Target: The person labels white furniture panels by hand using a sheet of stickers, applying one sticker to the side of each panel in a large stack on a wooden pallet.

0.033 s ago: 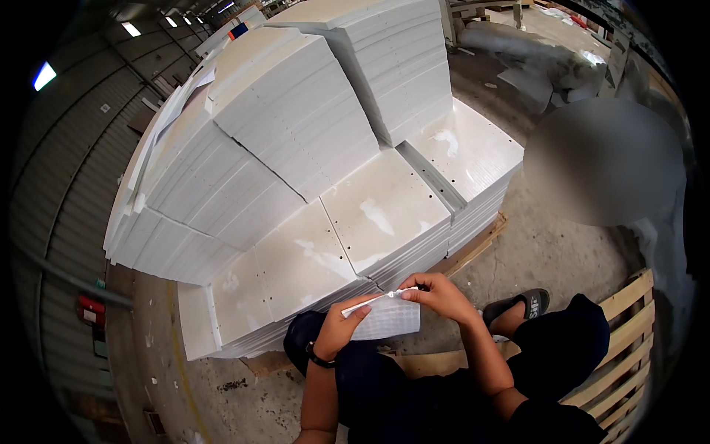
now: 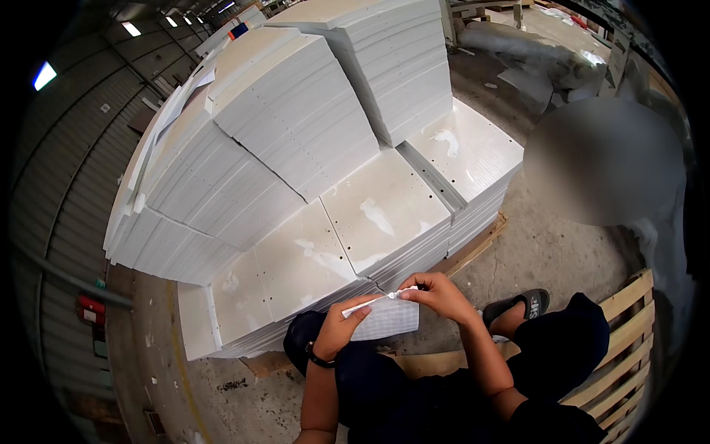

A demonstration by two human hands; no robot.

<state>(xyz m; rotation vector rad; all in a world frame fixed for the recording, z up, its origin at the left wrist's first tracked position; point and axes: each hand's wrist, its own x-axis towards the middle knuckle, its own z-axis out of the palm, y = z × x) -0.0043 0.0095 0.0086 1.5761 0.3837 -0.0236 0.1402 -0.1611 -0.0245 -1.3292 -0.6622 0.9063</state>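
Plastic bag point(image 2: 388, 318), small, translucent white with a faint grid pattern, held between both hands directly above the person's lap. Left hand point(image 2: 342, 329) supports the bag from its lower left; thumb and fingers pressed together on the bag's left edge, a thin white strip running from there along the top edge. Dark wristband point(image 2: 318, 360) sits on the left wrist, just below the bag. Right hand point(image 2: 438, 294) at the bag's upper right corner, fingertips point(image 2: 409, 293) pinching the top edge; fingers curled, not spread.

Relative to the bag: low stack of white panels point(image 2: 355, 229) lies just beyond it, flat top face with small drilled holes and pale smears. Taller stacks of white panels point(image 2: 266, 140) rise farther beyond and to the upper left, edges fanned. Wooden pallet under the low stack point(image 2: 473, 248) shows up and to the right of the bag. Person's foot in a dark sandal point(image 2: 518, 307) rests on concrete to the right of the bag. Second wooden pallet point(image 2: 629, 355) well to the right, partly under the person's dark-clothed leg. Red wall box point(image 2: 92, 311) far to the left.
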